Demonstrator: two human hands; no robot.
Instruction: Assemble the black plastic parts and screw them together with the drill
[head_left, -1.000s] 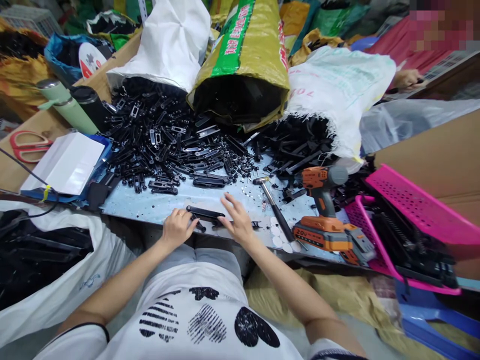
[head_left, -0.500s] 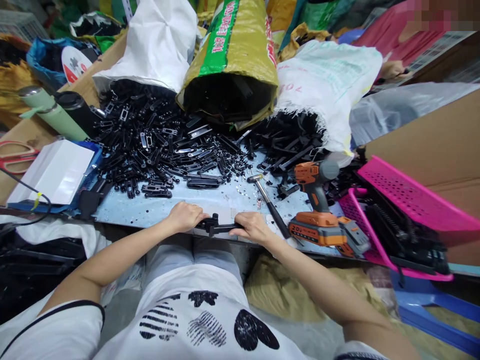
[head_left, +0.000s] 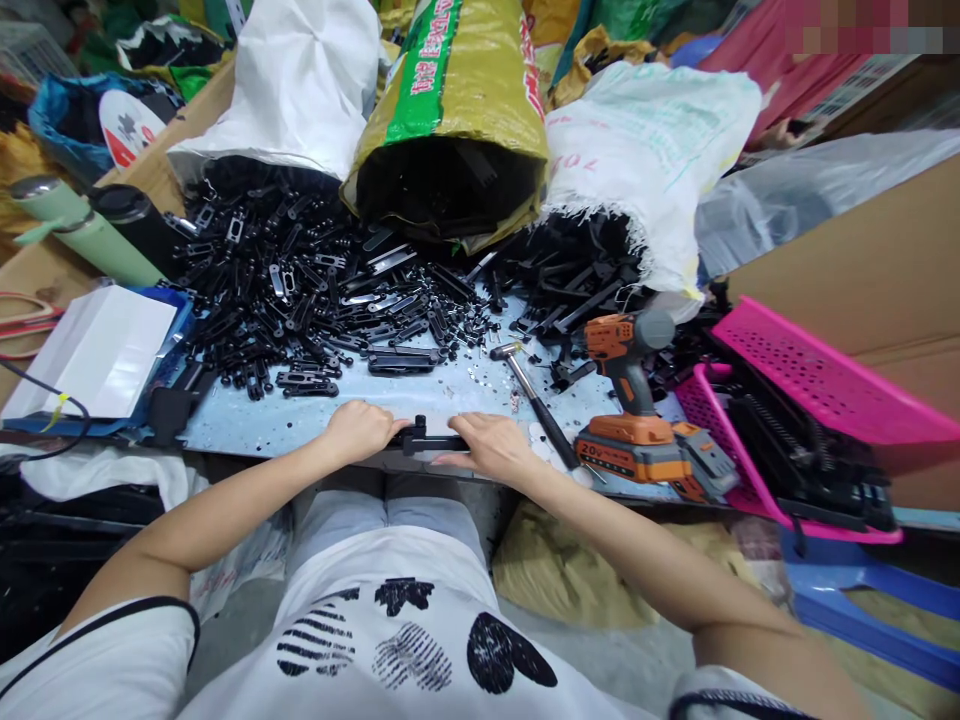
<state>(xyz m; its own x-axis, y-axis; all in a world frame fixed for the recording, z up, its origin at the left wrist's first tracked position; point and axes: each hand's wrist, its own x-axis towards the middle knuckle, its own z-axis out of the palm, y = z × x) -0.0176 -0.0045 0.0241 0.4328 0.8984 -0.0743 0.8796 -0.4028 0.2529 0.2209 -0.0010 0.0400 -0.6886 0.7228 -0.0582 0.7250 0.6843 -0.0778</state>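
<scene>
A long black bracket-like part (head_left: 424,438) with a round knob on top lies level between my hands at the table's front edge. My left hand (head_left: 363,431) is closed around its left end. Closed on the right end is my right hand (head_left: 491,446), thumb below and fingers over it. The part's two ends are hidden by my fingers. Beyond my hands spreads a heap of small black metal parts (head_left: 300,285). To the right of my right hand lies a hammer (head_left: 536,400), and past it stands an orange cordless drill (head_left: 626,400).
A white sack (head_left: 296,90), a yellow sack (head_left: 457,110) and another white sack (head_left: 645,150) open toward me with black parts at their mouths. On the right is a pink basket (head_left: 832,385) of black parts. Bottles (head_left: 90,235) and a white box (head_left: 97,350) stand left.
The black part has turned to lie more level, and my right hand has slid inward along it. The whole view has shifted slightly.
</scene>
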